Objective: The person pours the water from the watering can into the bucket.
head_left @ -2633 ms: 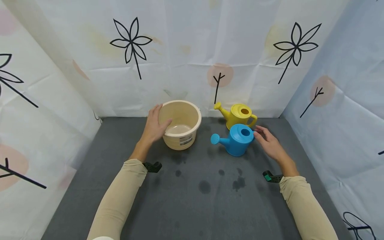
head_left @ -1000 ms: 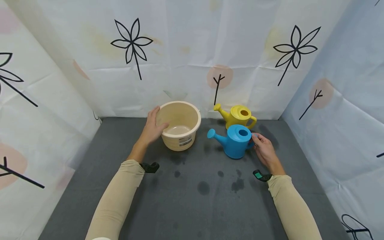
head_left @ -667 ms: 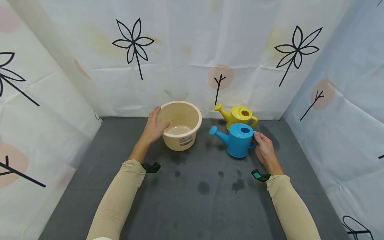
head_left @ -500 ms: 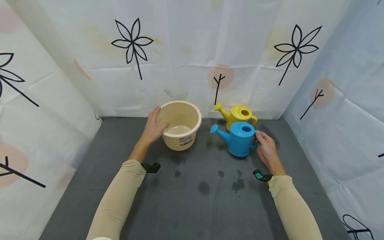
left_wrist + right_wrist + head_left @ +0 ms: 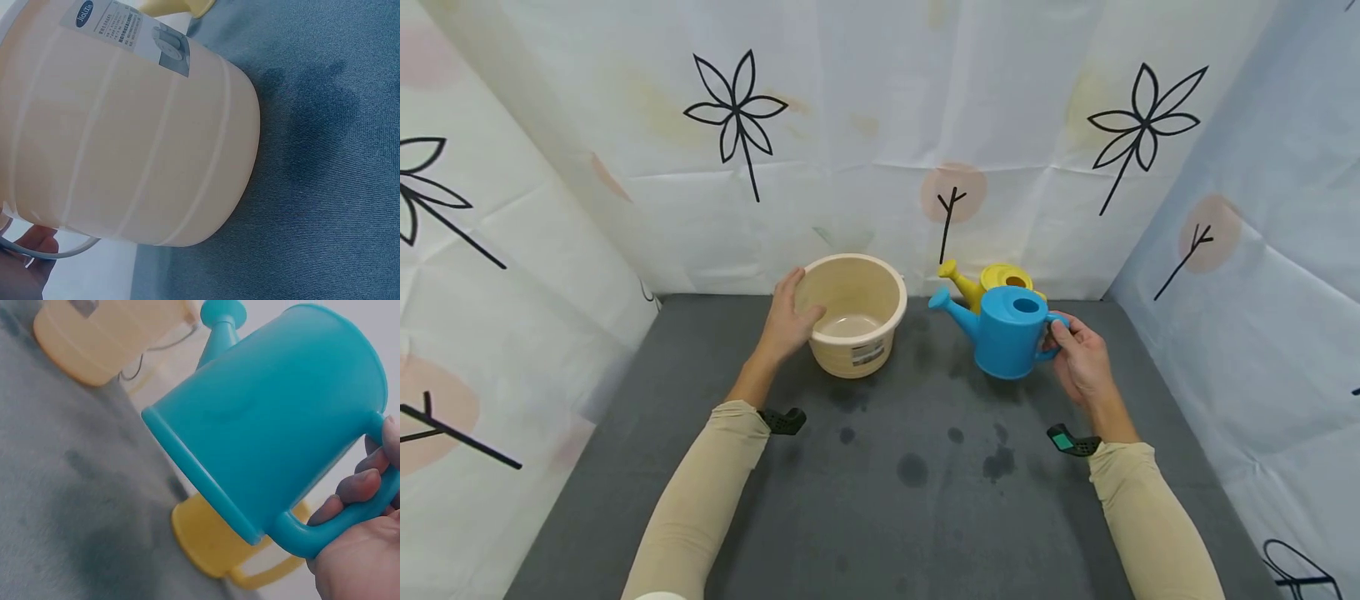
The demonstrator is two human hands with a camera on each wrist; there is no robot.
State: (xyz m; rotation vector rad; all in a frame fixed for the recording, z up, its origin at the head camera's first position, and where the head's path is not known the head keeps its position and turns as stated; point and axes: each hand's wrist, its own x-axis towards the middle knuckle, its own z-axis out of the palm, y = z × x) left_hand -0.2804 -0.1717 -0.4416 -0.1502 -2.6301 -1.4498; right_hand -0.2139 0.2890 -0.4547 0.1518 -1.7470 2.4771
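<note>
A cream plastic bucket (image 5: 832, 357) stands at the back of the table. My left hand (image 5: 784, 327) grips its left rim, thumb over the opening and fingers round the outside. In the left wrist view the bucket's ribbed wall (image 5: 137, 144) fills much of the frame, with the fingers (image 5: 40, 240) by a thin grey bail handle (image 5: 69, 251). My right hand (image 5: 1084, 360) holds a blue watering can (image 5: 1009, 340) by its loop handle, fingers curled through it. The can is lifted off the table in the right wrist view, its spout pointing left toward the bucket.
A yellow watering can (image 5: 996, 275) stands behind the blue one, which partly hides it. The dark grey table (image 5: 880, 517) has several damp spots. White printed cloth (image 5: 850, 108) closes off the back and both sides.
My right hand reached the blue watering can's handle, took hold of it and raised it slightly up and to the right, covering more of the yellow can. The left hand stayed on the bucket.
</note>
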